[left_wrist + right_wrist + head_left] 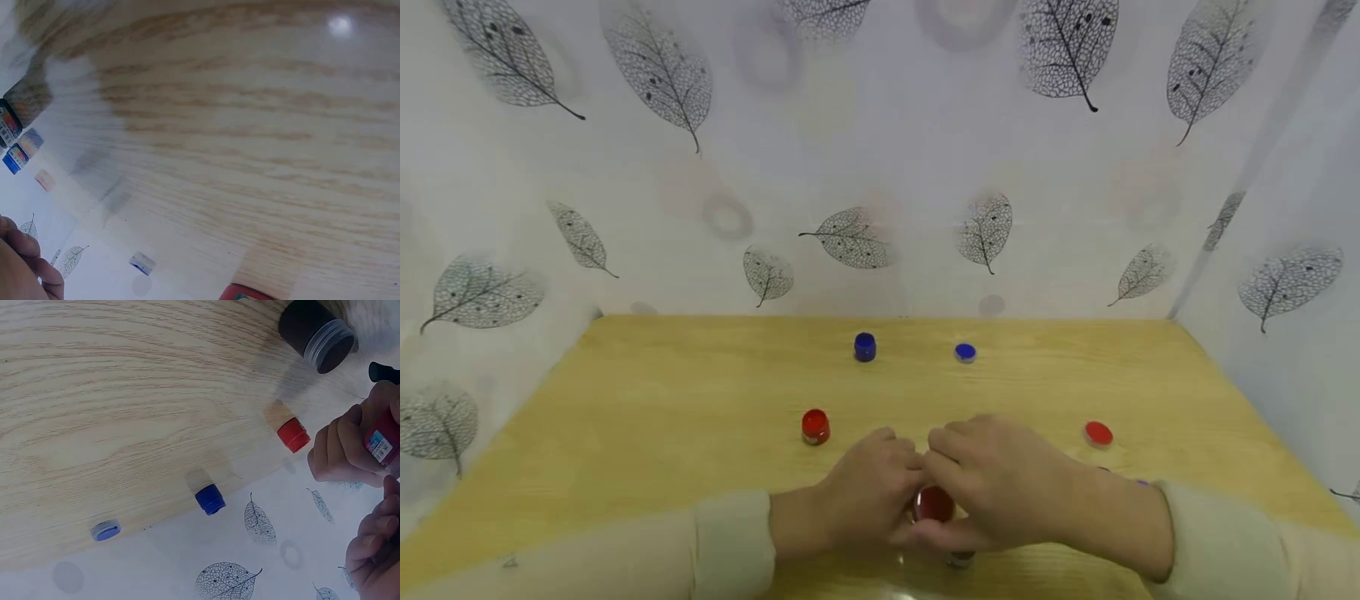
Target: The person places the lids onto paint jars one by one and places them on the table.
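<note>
A dark red paint jar [379, 447] with a white-and-blue label is held between both hands; in the head view its round dark red top [935, 504] faces up. My left hand [876, 487] grips its body, fingers curled round it. Around the top curl the thumb and fingers of my right hand [1015, 487], partly covering it. In the right wrist view the left hand [344, 447] is beside the label and the right hand [378, 550] is at the jar's other end. Only a hand [25, 262] shows at the left wrist view's corner.
Behind the hands stand an open red jar [816, 427] and an open blue jar [865, 347]. A blue lid [966, 353] and red lid [1098, 433] lie on the wooden table [662, 400]. A dark jar [306, 328] is partly hidden under my right hand in the head view.
</note>
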A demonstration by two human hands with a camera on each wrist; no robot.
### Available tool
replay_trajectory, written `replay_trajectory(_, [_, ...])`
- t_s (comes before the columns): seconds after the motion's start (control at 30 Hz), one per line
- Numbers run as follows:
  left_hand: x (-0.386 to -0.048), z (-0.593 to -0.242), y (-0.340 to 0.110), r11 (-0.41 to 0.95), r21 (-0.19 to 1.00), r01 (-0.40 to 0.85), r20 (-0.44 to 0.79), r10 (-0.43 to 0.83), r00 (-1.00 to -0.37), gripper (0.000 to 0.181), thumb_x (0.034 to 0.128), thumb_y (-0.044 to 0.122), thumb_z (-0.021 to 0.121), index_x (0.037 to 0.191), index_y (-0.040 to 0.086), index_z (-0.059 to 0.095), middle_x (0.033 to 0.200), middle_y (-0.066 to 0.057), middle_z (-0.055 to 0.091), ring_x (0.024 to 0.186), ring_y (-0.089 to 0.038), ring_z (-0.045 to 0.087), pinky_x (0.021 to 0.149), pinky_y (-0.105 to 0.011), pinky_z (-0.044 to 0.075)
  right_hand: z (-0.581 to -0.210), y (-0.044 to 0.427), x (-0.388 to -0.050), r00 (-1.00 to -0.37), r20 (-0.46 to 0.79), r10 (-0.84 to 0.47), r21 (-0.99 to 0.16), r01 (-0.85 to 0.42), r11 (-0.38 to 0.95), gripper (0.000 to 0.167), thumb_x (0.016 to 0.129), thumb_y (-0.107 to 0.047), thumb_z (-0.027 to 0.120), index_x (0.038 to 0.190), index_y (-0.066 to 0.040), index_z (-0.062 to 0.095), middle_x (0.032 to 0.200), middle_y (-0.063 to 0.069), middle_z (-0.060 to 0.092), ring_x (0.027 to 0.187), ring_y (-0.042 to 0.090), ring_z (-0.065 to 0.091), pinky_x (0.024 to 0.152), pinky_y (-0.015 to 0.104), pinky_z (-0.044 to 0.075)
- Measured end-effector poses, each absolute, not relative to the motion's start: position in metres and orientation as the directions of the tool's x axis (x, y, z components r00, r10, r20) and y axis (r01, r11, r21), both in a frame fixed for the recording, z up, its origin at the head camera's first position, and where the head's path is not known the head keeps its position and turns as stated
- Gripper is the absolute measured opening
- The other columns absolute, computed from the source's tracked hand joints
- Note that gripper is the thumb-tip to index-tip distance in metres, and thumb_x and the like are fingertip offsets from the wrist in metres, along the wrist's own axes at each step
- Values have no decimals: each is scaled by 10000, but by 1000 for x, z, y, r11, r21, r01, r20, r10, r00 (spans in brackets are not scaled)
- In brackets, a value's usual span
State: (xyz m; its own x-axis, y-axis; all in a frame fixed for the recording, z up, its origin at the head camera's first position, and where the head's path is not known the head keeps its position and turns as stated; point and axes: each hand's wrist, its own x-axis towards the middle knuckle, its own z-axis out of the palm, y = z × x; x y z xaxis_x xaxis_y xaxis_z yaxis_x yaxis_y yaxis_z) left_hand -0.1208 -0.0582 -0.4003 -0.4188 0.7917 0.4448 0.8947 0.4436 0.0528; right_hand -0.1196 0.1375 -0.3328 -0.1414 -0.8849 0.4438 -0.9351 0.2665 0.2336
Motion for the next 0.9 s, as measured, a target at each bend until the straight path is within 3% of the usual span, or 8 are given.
replay_trajectory(0.27, [-122, -398, -56, 487, 1, 874, 459, 776, -433, 351, 782, 582, 745, 794, 243, 653, 616, 152, 482, 566, -3, 339, 615, -144, 192, -333, 134, -121, -196, 468, -862, 261, -901, 347, 490, 930, -558, 562, 584, -233, 438, 561, -128, 303, 505, -7, 174, 469, 135, 122])
replay_trajectory(0.5, [-121, -395, -50, 555, -90, 827, 554, 718, -422, 445, 749, 595, 744, 576, 259, 507, 524, 146, 388, 516, -23, 255, 583, -173, 170, -327, 134, -118, -339, 419, -842, 275, -837, 474, 545, 898, -535, 603, 528, -230, 345, 516, -124, 249, 496, 5, 128, 471, 145, 64])
replay_trajectory(0.6, [-122, -393, -48, 554, -45, 831, 584, 690, -428, 462, 723, 569, 760, 548, 251, 474, 508, 141, 371, 503, -23, 245, 573, -171, 167, -325, 135, -119, -372, 410, -833, 276, -820, 502, 582, 967, -588, 491, 533, -229, 344, 522, -120, 244, 492, 12, 129, 465, 155, 64])
replay_trajectory(0.7, [-123, -391, -48, 519, 68, 852, 570, 681, -460, 387, 740, 513, 769, 605, 236, 534, 535, 144, 413, 512, 4, 273, 565, -147, 187, -324, 138, -122, -302, 446, -842, 266, -854, 447, 560, 1012, -591, 377, 604, -215, 449, 569, -115, 321, 508, 12, 208, 463, 144, 141])
replay_trajectory(0.8, [-126, -392, -51, 449, 195, 872, 544, 690, -477, 320, 766, 471, 784, 680, 227, 597, 575, 147, 475, 538, 40, 313, 566, -113, 223, -321, 142, -126, -126, 466, -876, 250, -931, 267, 384, 1016, -478, 458, 816, -181, 595, 706, -95, 466, 584, 34, 364, 523, 143, 303])
replay_trajectory(0.9, [-129, -396, -54, 365, 254, 895, 531, 721, -445, 286, 778, 433, 800, 719, 217, 622, 617, 143, 517, 567, 57, 343, 568, -83, 258, -317, 145, -129, 33, 438, -898, 223, -972, 73, 205, 961, -321, 592, 1059, -149, 645, 885, -64, 570, 717, 73, 490, 637, 179, 425])
